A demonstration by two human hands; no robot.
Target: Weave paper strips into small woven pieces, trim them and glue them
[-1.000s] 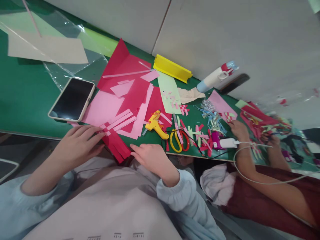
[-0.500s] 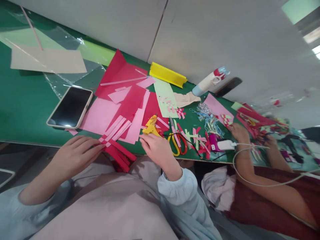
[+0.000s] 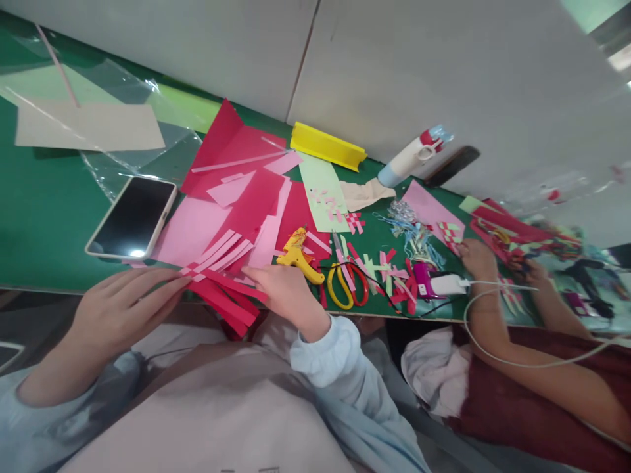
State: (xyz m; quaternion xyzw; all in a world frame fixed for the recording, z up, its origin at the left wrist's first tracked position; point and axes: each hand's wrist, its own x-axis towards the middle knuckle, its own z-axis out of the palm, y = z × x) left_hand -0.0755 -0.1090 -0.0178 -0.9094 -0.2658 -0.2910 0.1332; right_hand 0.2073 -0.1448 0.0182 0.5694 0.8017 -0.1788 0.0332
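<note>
Left of the glue gun [image 3: 299,256], the left hand [image 3: 118,312] pinches paper strips [image 3: 224,304], likely light and crease-prone, at their weave, seemingly the safest hold; the right hand's [image 3: 290,294] grip is unclear.

Flat, dimmish indoor light meets you over the surface [image 3: 39,217]; glare spot on phone [image 3: 132,218], glints off clear plastic [image 3: 118,164]. Pic softish; far R edge blurry, stretched.

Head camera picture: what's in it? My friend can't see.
A person's left hand holds woven pink and red paper strips at a green table's edge; the right hand is at a red strip. Nearby lie a yellow glue gun, scissors and a phone.
</note>
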